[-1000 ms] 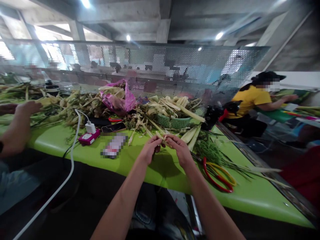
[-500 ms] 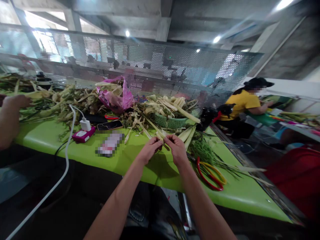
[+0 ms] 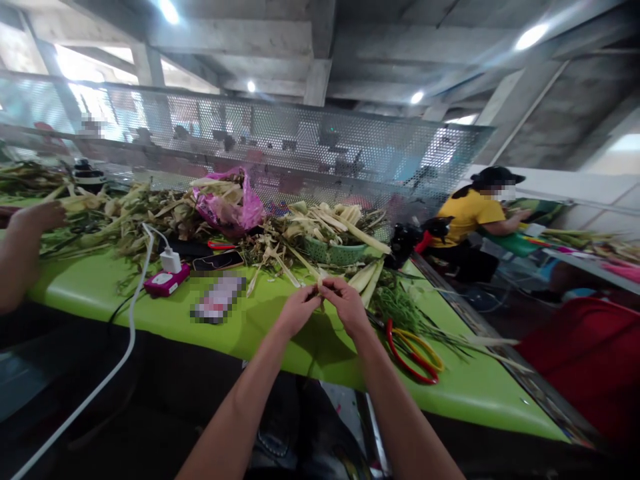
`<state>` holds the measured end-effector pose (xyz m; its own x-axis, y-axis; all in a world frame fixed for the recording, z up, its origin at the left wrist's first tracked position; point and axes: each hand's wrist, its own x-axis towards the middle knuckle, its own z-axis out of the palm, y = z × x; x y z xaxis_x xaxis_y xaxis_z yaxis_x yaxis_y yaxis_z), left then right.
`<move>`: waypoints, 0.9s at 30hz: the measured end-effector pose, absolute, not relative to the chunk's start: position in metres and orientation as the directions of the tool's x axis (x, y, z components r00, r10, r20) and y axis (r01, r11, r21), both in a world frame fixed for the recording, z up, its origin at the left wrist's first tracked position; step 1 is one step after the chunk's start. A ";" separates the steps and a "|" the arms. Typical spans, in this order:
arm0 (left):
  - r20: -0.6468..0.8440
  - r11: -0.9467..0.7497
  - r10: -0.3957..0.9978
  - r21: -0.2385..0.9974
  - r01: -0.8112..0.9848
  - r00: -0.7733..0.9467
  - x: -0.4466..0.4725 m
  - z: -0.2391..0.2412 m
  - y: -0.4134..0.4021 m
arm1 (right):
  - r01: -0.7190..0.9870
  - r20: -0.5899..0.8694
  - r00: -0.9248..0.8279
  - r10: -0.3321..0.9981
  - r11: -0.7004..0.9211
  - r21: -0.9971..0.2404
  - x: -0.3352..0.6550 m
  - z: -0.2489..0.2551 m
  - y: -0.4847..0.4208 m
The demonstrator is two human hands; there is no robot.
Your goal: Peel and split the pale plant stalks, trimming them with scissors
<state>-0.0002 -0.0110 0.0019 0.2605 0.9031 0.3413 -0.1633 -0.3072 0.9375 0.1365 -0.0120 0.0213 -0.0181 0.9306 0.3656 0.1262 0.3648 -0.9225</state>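
Above the front of the green table (image 3: 280, 333), my left hand (image 3: 299, 310) and my right hand (image 3: 346, 304) meet with bent fingers pinching a pale plant strip (image 3: 321, 281). Much of the strip is hidden by the fingers. Just behind them, a green basket (image 3: 334, 253) is heaped with pale stalks and husk-like pieces. Several wide pale green stalks (image 3: 369, 283) lie beyond my right hand, beside feathery green sprigs (image 3: 397, 308). Scissors (image 3: 413, 357) with one red and one yellow handle rest right of my right forearm.
Dried plant matter (image 3: 145, 210) and a pink plastic bag (image 3: 230, 207) line the back. Left are a magenta power block (image 3: 167, 279) with a white cable, a dark phone (image 3: 218, 261) and a blurred-out item. A co-worker's hand (image 3: 40, 217) reaches in left; another person (image 3: 473, 220) sits right.
My hands have drawn closer together around the strip, and less of it shows. The camera view has tilted up slightly and turned a little right.
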 end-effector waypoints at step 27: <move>0.038 0.027 0.990 0.899 -0.437 0.139 0.010 0.001 -0.019 | 0.082 0.403 0.069 0.912 0.398 -0.914 0.133 0.022 -0.015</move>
<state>0.0100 -0.0192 0.0015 0.1386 0.9896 0.0382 -0.4374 0.0265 0.8989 0.1325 -0.0154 0.0222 0.0687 0.9125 0.4033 0.0821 0.3977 -0.9138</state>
